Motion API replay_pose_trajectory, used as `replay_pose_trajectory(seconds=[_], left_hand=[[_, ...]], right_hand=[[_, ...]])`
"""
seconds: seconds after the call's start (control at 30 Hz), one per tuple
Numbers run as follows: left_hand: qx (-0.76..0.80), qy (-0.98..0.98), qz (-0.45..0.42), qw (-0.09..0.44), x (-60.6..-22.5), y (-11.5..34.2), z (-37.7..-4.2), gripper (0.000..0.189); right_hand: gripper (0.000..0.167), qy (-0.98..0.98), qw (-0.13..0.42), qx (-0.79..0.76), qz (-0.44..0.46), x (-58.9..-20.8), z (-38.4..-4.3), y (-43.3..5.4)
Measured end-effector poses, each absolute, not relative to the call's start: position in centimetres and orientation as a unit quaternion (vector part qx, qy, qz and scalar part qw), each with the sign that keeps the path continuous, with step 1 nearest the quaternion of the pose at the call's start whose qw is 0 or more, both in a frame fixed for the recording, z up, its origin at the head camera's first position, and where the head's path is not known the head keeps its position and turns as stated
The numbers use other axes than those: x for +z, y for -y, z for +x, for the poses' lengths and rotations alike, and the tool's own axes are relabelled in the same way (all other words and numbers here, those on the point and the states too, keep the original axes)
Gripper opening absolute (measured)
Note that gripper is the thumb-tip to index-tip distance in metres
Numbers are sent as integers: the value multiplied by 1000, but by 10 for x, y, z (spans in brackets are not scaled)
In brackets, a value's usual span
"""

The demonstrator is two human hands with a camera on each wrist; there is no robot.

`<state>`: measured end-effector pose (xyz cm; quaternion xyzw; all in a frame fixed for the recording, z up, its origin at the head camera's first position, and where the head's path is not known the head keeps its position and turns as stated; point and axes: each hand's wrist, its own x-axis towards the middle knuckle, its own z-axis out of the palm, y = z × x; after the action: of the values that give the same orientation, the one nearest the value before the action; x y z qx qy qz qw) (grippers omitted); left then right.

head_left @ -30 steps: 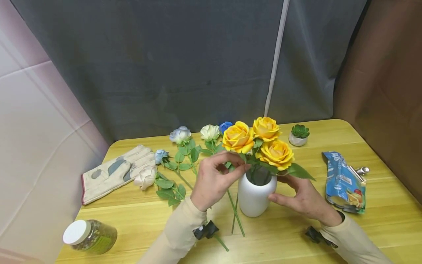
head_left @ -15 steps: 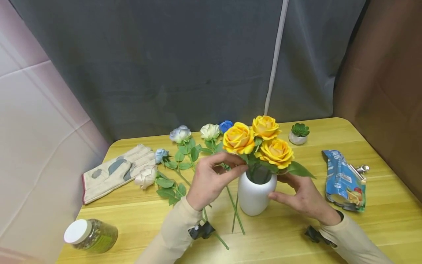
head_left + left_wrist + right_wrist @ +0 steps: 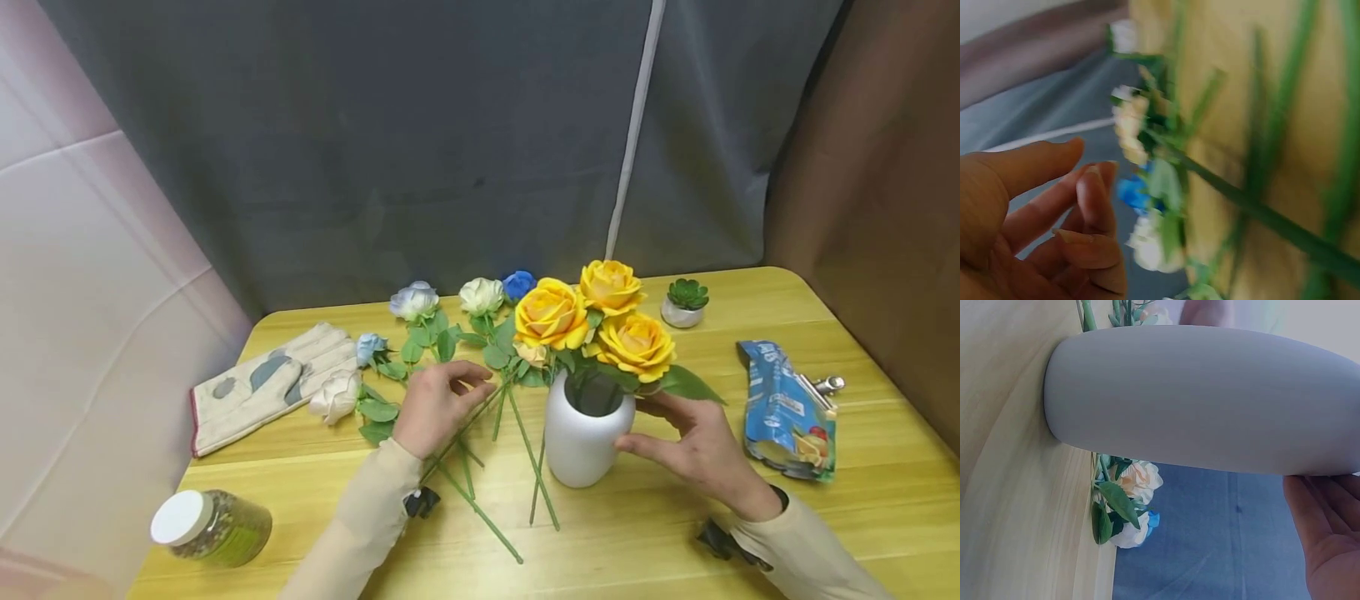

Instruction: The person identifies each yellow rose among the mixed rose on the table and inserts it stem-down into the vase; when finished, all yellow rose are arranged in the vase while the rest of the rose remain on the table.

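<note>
Three yellow roses [image 3: 553,315] stand upright in a white vase [image 3: 577,442] on the table. My right hand [image 3: 701,450] holds the vase by its right side, thumb in front and fingers behind near the rim; in the right wrist view the fingers [image 3: 1310,519] touch the vase wall [image 3: 1197,400]. To the left of the vase, my left hand [image 3: 438,408] hovers over loose flower stems [image 3: 487,529] with nothing in its loosely bent fingers. Around it lie a white rose [image 3: 482,297], a dark blue rose [image 3: 518,285], a peach rose [image 3: 533,353] and a light blue rose [image 3: 371,348].
A pale pink rose [image 3: 335,397] lies beside a cloth glove [image 3: 262,387] at left. Nearer sits a white-lidded jar [image 3: 217,529]. On the right are a small potted succulent [image 3: 684,303] and a blue snack bag [image 3: 783,408] with a metal clip. A grey curtain hangs behind.
My left hand has left the yellow roses at the vase rim and moved left over the loose stems. My right hand stays on the vase.
</note>
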<state>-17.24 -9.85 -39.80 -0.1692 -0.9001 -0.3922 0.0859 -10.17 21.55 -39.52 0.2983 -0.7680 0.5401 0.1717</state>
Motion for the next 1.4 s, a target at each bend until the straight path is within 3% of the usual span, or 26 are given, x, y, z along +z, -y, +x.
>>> replay_pose_trajectory(seconds=[0.37, 0.6, 1.4], left_hand=[[-340, 930, -134, 29, -435, 101, -192, 7], [-371, 920, -122, -17, -438, 99, -197, 7], [-463, 877, -101, -77, -426, 105, -196, 10]], right_hand=[[68, 771, 179, 537, 291, -395, -101, -215], [70, 776, 176, 531, 291, -394, -102, -215], [72, 773, 178, 533, 295, -394, -103, -215]])
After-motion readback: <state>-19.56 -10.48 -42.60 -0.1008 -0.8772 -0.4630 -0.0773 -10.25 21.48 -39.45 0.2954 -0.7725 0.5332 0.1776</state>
